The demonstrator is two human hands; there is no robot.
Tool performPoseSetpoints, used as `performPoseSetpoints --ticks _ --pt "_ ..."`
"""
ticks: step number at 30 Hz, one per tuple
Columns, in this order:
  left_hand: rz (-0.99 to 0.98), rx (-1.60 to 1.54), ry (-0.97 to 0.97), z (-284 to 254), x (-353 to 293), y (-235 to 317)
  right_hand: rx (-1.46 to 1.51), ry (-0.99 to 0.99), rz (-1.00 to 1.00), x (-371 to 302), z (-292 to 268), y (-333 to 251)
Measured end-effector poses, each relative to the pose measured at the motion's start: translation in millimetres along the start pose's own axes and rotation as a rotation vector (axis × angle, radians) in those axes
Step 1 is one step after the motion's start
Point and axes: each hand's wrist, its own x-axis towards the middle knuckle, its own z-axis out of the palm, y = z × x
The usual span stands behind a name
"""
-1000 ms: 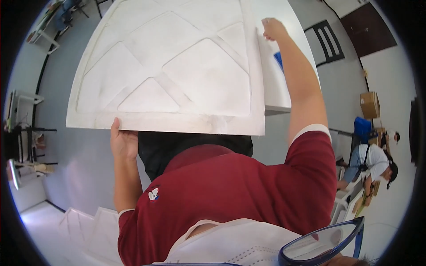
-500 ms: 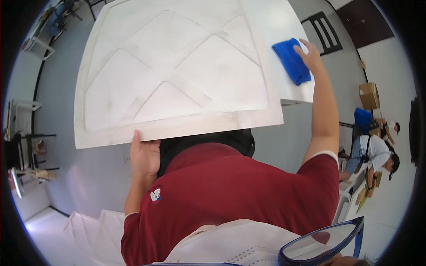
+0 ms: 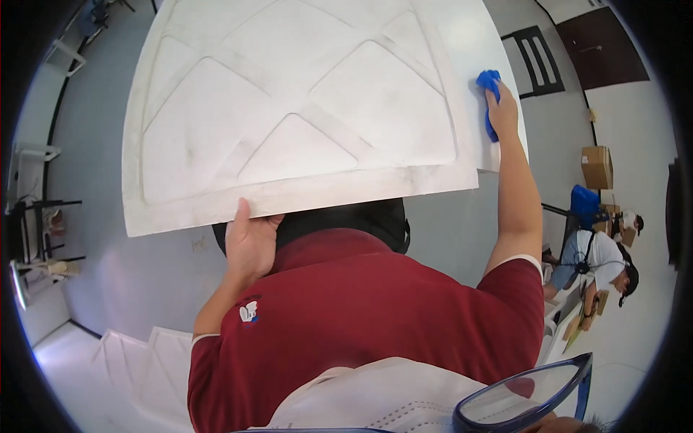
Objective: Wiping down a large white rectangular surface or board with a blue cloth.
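A large white panel [image 3: 303,155] with raised diamond-pattern lines and a flat border lies over the table in front of me. My left hand [image 3: 250,244] holds its near edge left of the middle, thumb on the top face and fingers tucked underneath, mostly hidden. To the right of the panel, my right hand [image 3: 504,115] is closed on a bunched blue cloth [image 3: 488,78] over the white table. Part of the cloth hangs down beside my palm.
The white table [image 3: 469,36] shows along the panel's right side. A black slatted chair back [image 3: 534,61] stands beyond it. Cardboard boxes [image 3: 597,167] and a person in a white shirt [image 3: 605,256] are at the far right. More white panels [image 3: 123,361] lean at lower left.
My right hand has taken up the blue cloth, which lay flat on the table and is now bunched. The panel appears slightly shifted and turned, with my left hand still at its edge.
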Motion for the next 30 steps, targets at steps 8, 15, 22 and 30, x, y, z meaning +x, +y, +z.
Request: performPoseSetpoints --ticks 8,15,22,30 --pt "-0.066 0.059 -0.079 -23 -1 19 0.377 -0.010 -0.182 11 -36 -101" --pt "0.067 0.063 -0.086 -40 -5 22 -0.326 -0.211 -0.377 -11 -23 -131" --pt "0.103 0.065 -0.096 -51 -9 32 0.143 -0.310 -0.493 -25 -54 -142" --pt "0.169 0.139 -0.127 -53 -8 30 0.091 -0.491 -0.521 -78 -88 -193"
